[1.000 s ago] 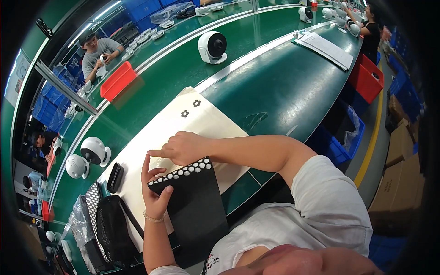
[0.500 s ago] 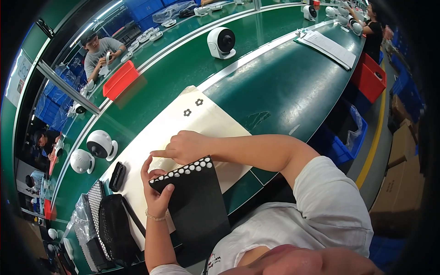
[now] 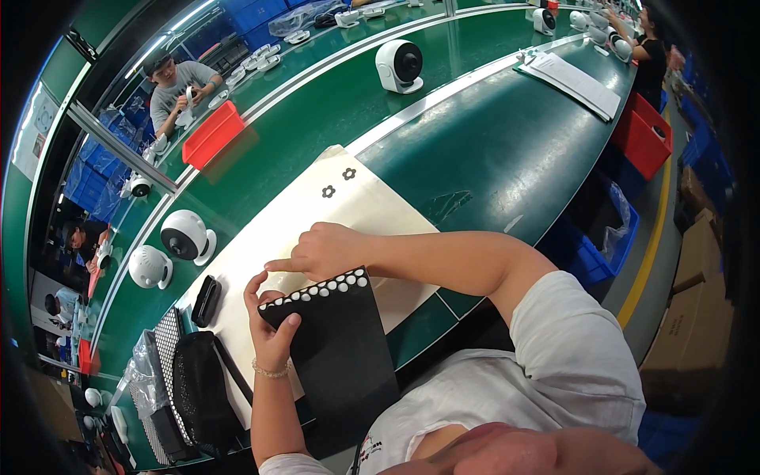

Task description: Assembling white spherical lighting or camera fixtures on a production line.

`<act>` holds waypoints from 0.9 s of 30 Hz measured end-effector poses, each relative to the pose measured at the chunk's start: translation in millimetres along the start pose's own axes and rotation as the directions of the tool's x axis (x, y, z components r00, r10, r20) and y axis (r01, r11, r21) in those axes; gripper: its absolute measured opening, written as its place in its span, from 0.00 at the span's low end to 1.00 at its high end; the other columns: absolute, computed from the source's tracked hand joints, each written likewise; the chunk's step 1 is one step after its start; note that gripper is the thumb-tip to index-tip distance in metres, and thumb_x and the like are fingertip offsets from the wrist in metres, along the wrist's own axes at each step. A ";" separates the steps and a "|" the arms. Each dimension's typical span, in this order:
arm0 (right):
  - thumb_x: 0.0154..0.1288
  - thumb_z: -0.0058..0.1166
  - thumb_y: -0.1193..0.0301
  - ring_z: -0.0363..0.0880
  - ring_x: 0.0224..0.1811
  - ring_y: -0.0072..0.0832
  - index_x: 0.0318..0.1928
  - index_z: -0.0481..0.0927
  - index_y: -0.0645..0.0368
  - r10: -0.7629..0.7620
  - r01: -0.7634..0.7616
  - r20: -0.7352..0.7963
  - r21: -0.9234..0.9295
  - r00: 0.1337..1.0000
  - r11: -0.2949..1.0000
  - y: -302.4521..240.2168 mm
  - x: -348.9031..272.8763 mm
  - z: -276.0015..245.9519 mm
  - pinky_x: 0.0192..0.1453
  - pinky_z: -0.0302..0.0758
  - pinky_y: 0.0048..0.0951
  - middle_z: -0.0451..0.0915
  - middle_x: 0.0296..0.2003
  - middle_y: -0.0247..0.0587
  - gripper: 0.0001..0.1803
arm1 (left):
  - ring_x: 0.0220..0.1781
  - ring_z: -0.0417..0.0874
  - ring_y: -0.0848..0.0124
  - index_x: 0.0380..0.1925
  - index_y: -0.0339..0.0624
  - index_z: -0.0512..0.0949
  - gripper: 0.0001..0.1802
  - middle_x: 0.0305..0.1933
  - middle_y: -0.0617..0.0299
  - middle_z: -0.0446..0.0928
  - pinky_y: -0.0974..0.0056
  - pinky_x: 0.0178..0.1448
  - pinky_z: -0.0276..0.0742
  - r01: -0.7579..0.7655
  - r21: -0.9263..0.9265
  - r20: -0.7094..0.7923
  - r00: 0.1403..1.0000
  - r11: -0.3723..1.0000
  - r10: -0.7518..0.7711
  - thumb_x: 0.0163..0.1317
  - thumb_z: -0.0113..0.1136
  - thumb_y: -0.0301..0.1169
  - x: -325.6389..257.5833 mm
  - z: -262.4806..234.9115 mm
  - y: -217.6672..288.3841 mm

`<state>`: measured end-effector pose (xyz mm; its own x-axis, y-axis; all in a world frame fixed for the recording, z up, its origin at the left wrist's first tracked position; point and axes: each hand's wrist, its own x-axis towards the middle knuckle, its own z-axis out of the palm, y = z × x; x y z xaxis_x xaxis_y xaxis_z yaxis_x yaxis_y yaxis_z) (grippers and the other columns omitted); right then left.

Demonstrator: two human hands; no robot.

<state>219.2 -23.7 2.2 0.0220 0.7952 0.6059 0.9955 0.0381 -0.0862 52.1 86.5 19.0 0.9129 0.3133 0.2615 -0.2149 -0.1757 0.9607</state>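
Note:
My left hand (image 3: 271, 332), a beaded bracelet at its wrist, grips the top corner of a black sheet (image 3: 344, 340), thumb on its face. A row of white round pads (image 3: 326, 290) lines the sheet's upper edge. My right hand (image 3: 321, 252) is just beyond that edge, fingers curled, with the index finger reaching left to my left index fingertip. Anything small between the fingertips is too small to make out. Beneath both hands lies a cream board (image 3: 317, 218) bearing two dark flower shapes (image 3: 339, 183).
White security cameras (image 3: 400, 66) (image 3: 188, 237) stand on the green line beyond the board. A black pouch (image 3: 202, 388) and a black case (image 3: 207, 302) are at the left. Papers (image 3: 571, 83) lie far right. Blue and red bins sit beside the bench. Co-workers sit across.
The white cameras on the green line have shifted to the right and farther away. My hands and the black sheet keep nearly the same pose; the whole view has shifted slightly.

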 end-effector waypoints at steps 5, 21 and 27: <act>0.47 0.50 0.70 0.73 0.22 0.31 0.55 0.67 0.39 -0.032 0.031 -0.031 -0.010 0.999 0.999 0.5 -0.1 1.2 0.25 0.67 0.32 0.71 0.16 0.32 0.29 | 0.34 0.66 0.80 0.53 0.36 0.58 0.39 0.35 0.66 0.64 0.77 0.40 0.64 -0.012 -0.011 -0.011 1.000 1.000 0.012 0.40 0.66 0.33 0.0 -2.1 -4.0; 0.55 0.46 0.64 0.74 0.22 0.28 0.52 0.69 0.39 -0.130 0.124 -0.076 -0.077 0.989 0.989 -1.2 -2.3 -0.5 0.25 0.67 0.29 0.70 0.17 0.29 0.21 | 0.38 0.67 0.82 0.51 0.43 0.60 0.33 0.37 0.69 0.65 0.77 0.45 0.63 0.003 0.018 -0.039 0.999 1.000 -0.002 0.43 0.63 0.30 -0.1 -7.7 -9.6; 0.57 0.43 0.65 0.74 0.22 0.28 0.53 0.68 0.37 -0.158 0.149 -0.063 -0.121 0.985 0.981 -1.3 -2.1 -2.7 0.25 0.67 0.28 0.69 0.16 0.29 0.21 | 0.41 0.65 0.79 0.39 0.35 0.68 0.25 0.47 0.67 0.57 0.74 0.46 0.64 0.070 -0.040 -0.033 0.997 0.997 -0.071 0.42 0.66 0.32 0.2 -8.7 -9.6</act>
<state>218.2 -27.0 3.2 -0.1296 0.7396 0.6604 0.9914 0.0828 0.1017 51.3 96.4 10.6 0.9139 0.3560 0.1953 -0.1644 -0.1155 0.9796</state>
